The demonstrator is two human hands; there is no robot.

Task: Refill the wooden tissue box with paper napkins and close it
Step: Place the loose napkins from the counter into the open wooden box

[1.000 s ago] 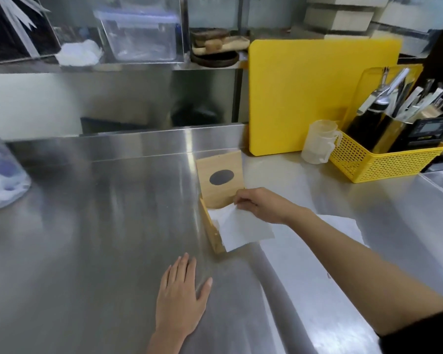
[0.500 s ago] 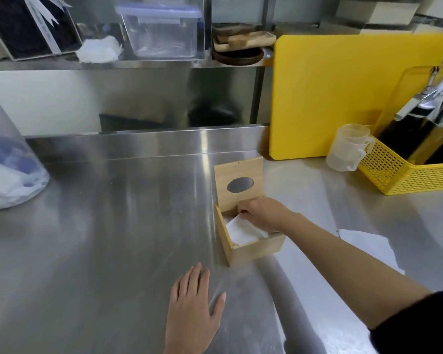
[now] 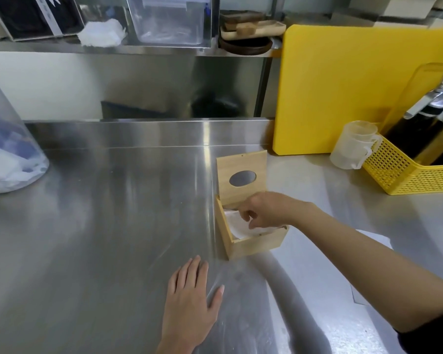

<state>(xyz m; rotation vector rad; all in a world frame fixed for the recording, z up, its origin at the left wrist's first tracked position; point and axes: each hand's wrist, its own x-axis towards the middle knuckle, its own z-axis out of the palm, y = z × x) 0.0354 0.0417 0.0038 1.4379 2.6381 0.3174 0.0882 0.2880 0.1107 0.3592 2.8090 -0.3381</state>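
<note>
A clear plastic bag (image 3: 8,149) of white and blue items sits at the far left of the brushed stainless-steel bench (image 3: 100,226). The left hand (image 3: 189,300) lies flat on the bench, fingers spread, holding nothing. Right of it stands the small square light-wood tissue box (image 3: 251,241), its hinged lid with an oval slot (image 3: 242,172) upright. The right hand (image 3: 264,210) reaches inside, fingers curled down onto the white paper napkins (image 3: 237,224); whether it pinches them cannot be told. More white paper (image 3: 376,237) lies on the bench behind the forearm. Further right stand a yellow cutting board (image 3: 356,85), a translucent measuring jug (image 3: 353,144) and a yellow mesh basket (image 3: 407,172). With the box unsteadied, pressing could slide it, and a raised napkin edge might jam the lid. No readable writing is visible
</note>
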